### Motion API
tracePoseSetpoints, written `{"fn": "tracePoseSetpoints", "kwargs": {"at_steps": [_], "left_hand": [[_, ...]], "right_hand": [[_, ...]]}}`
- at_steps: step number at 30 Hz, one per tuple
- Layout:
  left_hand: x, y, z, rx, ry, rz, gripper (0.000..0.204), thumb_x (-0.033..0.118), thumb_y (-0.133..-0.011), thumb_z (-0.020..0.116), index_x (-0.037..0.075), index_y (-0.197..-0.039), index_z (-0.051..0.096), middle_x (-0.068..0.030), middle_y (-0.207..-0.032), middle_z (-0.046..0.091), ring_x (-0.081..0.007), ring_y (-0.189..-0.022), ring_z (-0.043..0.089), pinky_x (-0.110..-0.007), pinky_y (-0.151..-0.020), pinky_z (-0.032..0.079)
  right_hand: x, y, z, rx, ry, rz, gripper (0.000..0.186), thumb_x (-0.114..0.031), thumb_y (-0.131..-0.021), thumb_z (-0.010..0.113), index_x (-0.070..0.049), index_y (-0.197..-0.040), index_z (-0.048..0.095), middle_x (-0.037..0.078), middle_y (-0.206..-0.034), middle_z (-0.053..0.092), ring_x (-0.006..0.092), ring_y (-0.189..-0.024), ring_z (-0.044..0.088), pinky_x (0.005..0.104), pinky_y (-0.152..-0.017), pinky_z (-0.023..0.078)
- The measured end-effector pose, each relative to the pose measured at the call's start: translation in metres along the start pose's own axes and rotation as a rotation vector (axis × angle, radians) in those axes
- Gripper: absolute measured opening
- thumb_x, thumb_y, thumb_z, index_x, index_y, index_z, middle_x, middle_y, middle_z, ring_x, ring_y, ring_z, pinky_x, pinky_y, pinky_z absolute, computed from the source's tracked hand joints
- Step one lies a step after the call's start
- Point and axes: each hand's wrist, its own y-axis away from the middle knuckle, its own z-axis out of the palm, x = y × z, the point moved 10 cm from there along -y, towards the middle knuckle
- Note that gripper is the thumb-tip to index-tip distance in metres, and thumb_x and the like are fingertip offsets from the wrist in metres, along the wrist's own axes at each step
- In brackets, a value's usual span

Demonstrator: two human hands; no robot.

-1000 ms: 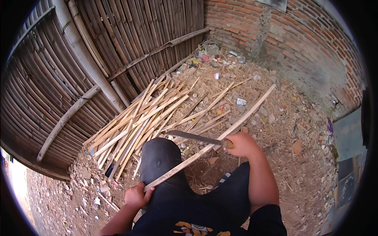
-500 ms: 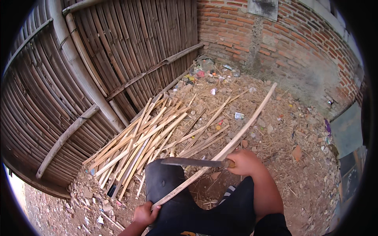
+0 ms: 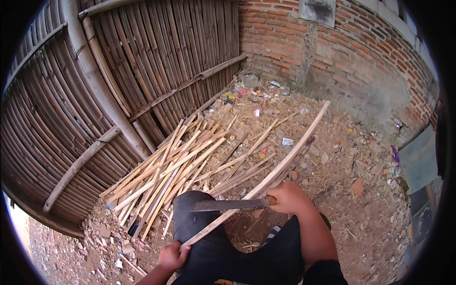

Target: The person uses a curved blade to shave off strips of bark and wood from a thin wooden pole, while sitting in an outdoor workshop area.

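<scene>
A long pale strip of split wood or bamboo (image 3: 304, 137) slants from beside my left knee up to the far right. My left hand (image 3: 174, 256) is closed round its near end, against my dark trouser leg. In my right hand (image 3: 288, 197) is the wooden handle of a machete (image 3: 228, 204), with the fingers wrapped round it. The machete's long dark blade points left, crossing over the strip and reaching above my left knee. Whether the edge bites into the strip, I cannot tell.
Several pale split strips (image 3: 171, 166) lie heaped on the ground at the left, beside a bamboo-slat wall (image 3: 156, 61). A brick wall (image 3: 361, 52) closes the back. Stones, dry straw and litter (image 3: 288, 142) cover the soil. Grey sheets (image 3: 418, 159) lean at the right edge.
My right hand and the machete have moved slightly nearer to me along the strip, and the blade sits a little lower over my knee. My left hand keeps its hold.
</scene>
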Motion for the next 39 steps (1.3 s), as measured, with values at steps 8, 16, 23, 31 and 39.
{"fn": "tracePoseSetpoints", "kwargs": {"at_steps": [8, 16, 23, 31, 39], "left_hand": [[0.011, 0.001, -0.008, 0.010, -0.030, -0.067, 0.050, 0.054, -0.096, 0.064, 0.007, -0.079, 0.058, -0.0213, -0.063, 0.065, -0.0449, -0.063, 0.068, -0.055, -0.059, 0.054], [0.012, -0.002, -0.011, -0.065, 0.053, -0.102, 0.049, 0.051, -0.097, 0.063, 0.005, -0.080, 0.060, -0.0225, -0.064, 0.064, -0.0463, -0.068, 0.068, -0.055, -0.064, 0.054], [0.017, 0.000, -0.017, -0.070, 0.031, -0.126, 0.051, 0.054, -0.097, 0.062, 0.005, -0.082, 0.061, -0.0233, -0.066, 0.065, -0.0470, -0.071, 0.069, -0.056, -0.066, 0.054], [0.011, 0.000, -0.011, -0.079, 0.034, -0.136, 0.052, 0.056, -0.097, 0.061, 0.006, -0.085, 0.062, -0.0238, -0.068, 0.066, -0.0477, -0.072, 0.069, -0.056, -0.068, 0.054], [0.006, 0.000, -0.013, -0.042, 0.037, -0.113, 0.053, 0.058, -0.095, 0.063, 0.007, -0.080, 0.061, -0.0219, -0.066, 0.066, -0.0460, -0.068, 0.069, -0.055, -0.064, 0.055]], "right_hand": [[0.077, 0.012, -0.009, 0.169, -0.147, 0.349, 0.035, -0.037, -0.081, 0.082, -0.008, -0.100, 0.075, 0.014, -0.076, 0.068, 0.0382, -0.083, 0.065, 0.0481, -0.077, 0.052], [0.024, -0.001, 0.019, -0.048, -0.101, 0.100, 0.025, -0.027, -0.076, 0.079, -0.009, -0.090, 0.070, 0.016, -0.079, 0.069, 0.0390, -0.078, 0.069, 0.0498, -0.071, 0.053], [0.074, 0.003, 0.012, 0.077, -0.246, 0.303, 0.035, -0.036, -0.079, 0.082, -0.009, -0.099, 0.074, 0.017, -0.078, 0.069, 0.0385, -0.078, 0.069, 0.0462, -0.071, 0.053], [0.056, 0.003, 0.020, -0.026, -0.210, 0.240, 0.038, -0.036, -0.082, 0.081, -0.005, -0.103, 0.074, 0.018, -0.080, 0.068, 0.0370, -0.080, 0.069, 0.0444, -0.071, 0.053], [0.064, -0.002, 0.019, 0.028, -0.188, 0.223, 0.037, -0.036, -0.080, 0.083, -0.006, -0.098, 0.073, 0.015, -0.073, 0.065, 0.0351, -0.074, 0.067, 0.0443, -0.069, 0.051]]}}
